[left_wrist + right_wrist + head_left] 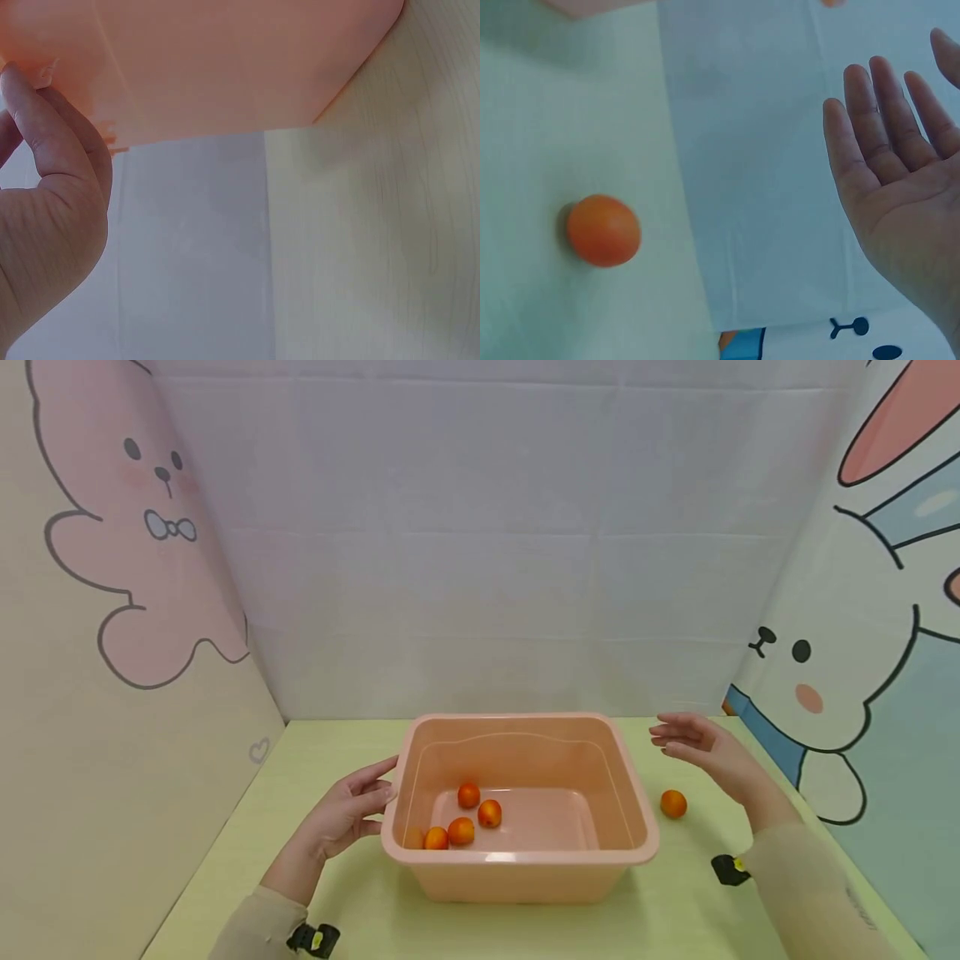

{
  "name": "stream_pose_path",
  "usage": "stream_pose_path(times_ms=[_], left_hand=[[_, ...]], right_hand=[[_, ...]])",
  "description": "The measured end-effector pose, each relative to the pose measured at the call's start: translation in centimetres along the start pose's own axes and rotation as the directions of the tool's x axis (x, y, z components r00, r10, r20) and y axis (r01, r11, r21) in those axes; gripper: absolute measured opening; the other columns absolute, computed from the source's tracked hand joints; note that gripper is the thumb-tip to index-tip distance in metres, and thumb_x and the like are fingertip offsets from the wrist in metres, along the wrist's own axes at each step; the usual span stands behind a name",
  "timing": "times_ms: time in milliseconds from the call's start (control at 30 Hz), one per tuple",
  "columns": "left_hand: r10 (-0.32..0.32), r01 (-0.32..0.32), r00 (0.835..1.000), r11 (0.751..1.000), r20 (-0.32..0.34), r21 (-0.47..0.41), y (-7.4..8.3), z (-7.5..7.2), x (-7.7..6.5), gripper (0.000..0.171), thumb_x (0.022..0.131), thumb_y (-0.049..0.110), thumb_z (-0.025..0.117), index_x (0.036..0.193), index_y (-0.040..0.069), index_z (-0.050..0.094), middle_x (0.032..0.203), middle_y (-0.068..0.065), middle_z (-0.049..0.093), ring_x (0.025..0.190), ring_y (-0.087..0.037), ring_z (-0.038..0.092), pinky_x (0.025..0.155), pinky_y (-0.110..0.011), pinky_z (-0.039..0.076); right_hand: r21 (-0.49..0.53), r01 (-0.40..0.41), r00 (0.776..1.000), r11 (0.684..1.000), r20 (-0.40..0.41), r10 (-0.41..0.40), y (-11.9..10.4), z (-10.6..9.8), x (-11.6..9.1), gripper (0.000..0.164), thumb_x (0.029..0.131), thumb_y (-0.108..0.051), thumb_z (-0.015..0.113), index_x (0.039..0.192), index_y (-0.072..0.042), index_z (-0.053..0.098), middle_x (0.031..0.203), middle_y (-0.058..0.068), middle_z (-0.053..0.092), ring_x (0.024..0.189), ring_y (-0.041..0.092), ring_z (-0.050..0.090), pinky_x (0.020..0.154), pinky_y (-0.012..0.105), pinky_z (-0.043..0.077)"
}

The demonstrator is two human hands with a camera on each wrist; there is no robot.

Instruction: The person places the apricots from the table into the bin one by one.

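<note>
A pink plastic basin (517, 881) stands on the table. Inside it, towards the left, lie several small round orange-red fruits (490, 813), their exact kind unclear. My left hand (347, 810) grips the basin's left rim. In the left wrist view, that hand's fingers (45, 135) meet the basin wall (210, 67). To the right of the basin, my right hand (701, 747) is raised above the table, holding nothing. Its fingers (862, 120) are nearly straight and slightly spread in the right wrist view. A single orange fruit (673, 804) lies on the table below it, apart from the hand.
The pale yellow-green table (330, 927) reaches back to a white wall cloth (480, 568). Side walls with a pink cartoon bear (150, 568) and a white cartoon rabbit (840, 693) flank it. A small orange blur at the right wrist view's top edge is unclear.
</note>
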State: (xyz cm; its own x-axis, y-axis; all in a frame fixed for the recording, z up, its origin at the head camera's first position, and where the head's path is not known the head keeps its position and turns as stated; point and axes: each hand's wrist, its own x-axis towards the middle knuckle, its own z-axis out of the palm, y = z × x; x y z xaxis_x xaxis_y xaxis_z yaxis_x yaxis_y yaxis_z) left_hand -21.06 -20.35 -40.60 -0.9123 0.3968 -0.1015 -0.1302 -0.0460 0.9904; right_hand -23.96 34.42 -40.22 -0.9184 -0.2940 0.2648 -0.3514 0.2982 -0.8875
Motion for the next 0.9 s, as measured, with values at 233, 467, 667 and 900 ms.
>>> stream_pose_path(times_ms=[233, 467, 667, 900], left_hand=[[-0.003, 0.003, 1.0, 1.0, 0.002, 0.0, 0.0, 0.0, 0.0, 0.067, 0.099, 0.012, 0.062, 0.155, 0.003, 0.026, 0.106, -0.007, 0.064, 0.088, -0.018, 0.068, 0.072, -0.033, 0.06], [-0.006, 0.006, 1.0, 1.0, -0.006, 0.005, -0.1, 0.0, 0.0, 0.066, 0.099, 0.013, 0.062, 0.155, 0.005, 0.028, 0.107, -0.007, 0.065, 0.089, -0.019, 0.068, 0.073, -0.033, 0.06], [0.001, -0.001, 1.0, 1.0, -0.005, 0.002, -0.2, -0.1, 0.1, 0.066, 0.099, 0.012, 0.061, 0.155, 0.004, 0.028, 0.107, -0.007, 0.065, 0.088, -0.018, 0.068, 0.073, -0.033, 0.06], [0.005, -0.005, 1.0, 1.0, 0.0, -0.005, -0.2, 0.0, 0.1, 0.066, 0.099, 0.012, 0.061, 0.155, 0.003, 0.027, 0.105, -0.006, 0.065, 0.088, -0.018, 0.068, 0.072, -0.032, 0.06]], right_hand=[[-0.103, -0.06, 0.996, 0.993, -0.079, 0.052, 4.0, 0.1, -2.2, 0.05, 0.1, -0.011, 0.06, 0.142, 0.007, 0.041, 0.13, 0.01, 0.059, 0.106, -0.007, 0.056, 0.086, 0.012, 0.048], [-0.168, -0.11, 0.989, 0.98, -0.114, 0.092, 6.3, 0.6, -3.4, 0.056, 0.098, -0.012, 0.063, 0.144, 0.008, 0.038, 0.137, 0.032, 0.047, 0.109, -0.003, 0.05, 0.09, 0.007, 0.04], [-0.226, -0.164, 0.985, 0.96, -0.097, 0.145, 7.7, 1.0, -4.1, 0.06, 0.097, -0.013, 0.065, 0.146, 0.007, 0.036, 0.14, 0.032, 0.045, 0.123, 0.04, 0.046, 0.096, 0.027, 0.042], [-0.226, -0.221, 0.975, 0.949, -0.068, 0.211, 9.2, 1.3, -4.8, 0.066, 0.094, -0.011, 0.068, 0.146, 0.009, 0.032, 0.141, 0.035, 0.042, 0.126, 0.052, 0.041, 0.099, 0.054, 0.04]])
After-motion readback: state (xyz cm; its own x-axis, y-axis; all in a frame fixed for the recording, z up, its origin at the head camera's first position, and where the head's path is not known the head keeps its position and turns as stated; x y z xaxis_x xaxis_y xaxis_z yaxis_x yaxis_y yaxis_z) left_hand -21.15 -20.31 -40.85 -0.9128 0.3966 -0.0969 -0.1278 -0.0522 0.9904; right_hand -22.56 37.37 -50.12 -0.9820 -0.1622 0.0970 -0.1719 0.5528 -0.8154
